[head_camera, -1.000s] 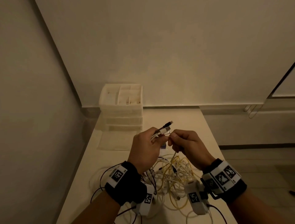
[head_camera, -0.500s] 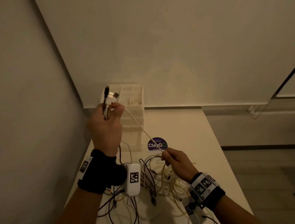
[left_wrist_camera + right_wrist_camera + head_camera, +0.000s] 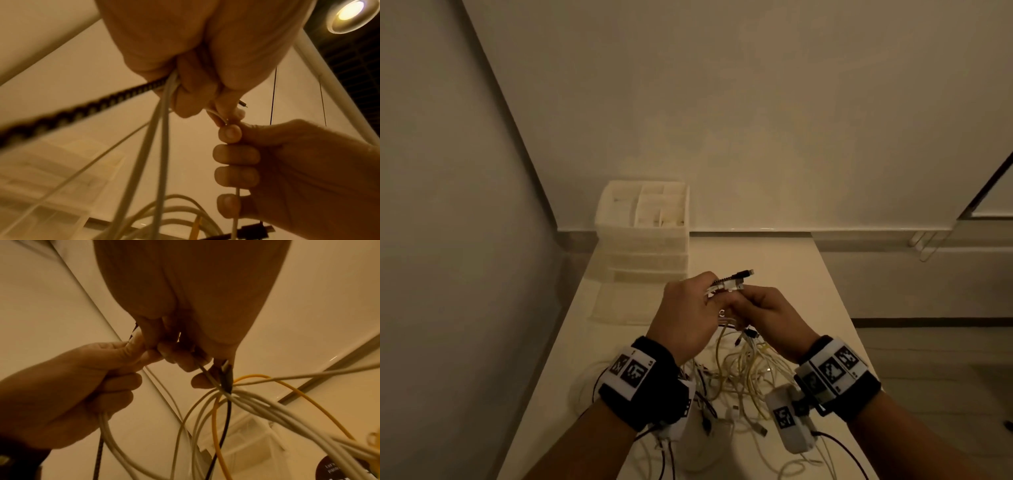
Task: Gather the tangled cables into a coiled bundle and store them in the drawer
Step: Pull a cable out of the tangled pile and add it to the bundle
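Note:
A tangle of white, yellow and black cables point(image 3: 739, 373) lies on the white table point(image 3: 592, 359) below my hands. My left hand point(image 3: 688, 315) grips a bunch of cable ends whose plugs point(image 3: 736, 278) stick out above its fist; a braided black cable point(image 3: 78, 108) and white cables point(image 3: 162, 129) hang from it. My right hand point(image 3: 767, 315) touches the left one and pinches a thin white cable point(image 3: 236, 211) that runs down through its curled fingers. White strands, a yellow cable point(image 3: 287, 386) and a black one point(image 3: 224, 426) drop from that hand toward the pile.
A translucent white drawer unit point(image 3: 645, 233) with an open compartment tray on top stands at the table's far left, against the wall. A flat pale mat point(image 3: 619, 305) lies in front of it. The table's right edge point(image 3: 839, 291) drops to the floor.
My left hand, raised high by the drawer unit half a second ago with a white cable stretched out, has come back down to meet the right hand above the pile.

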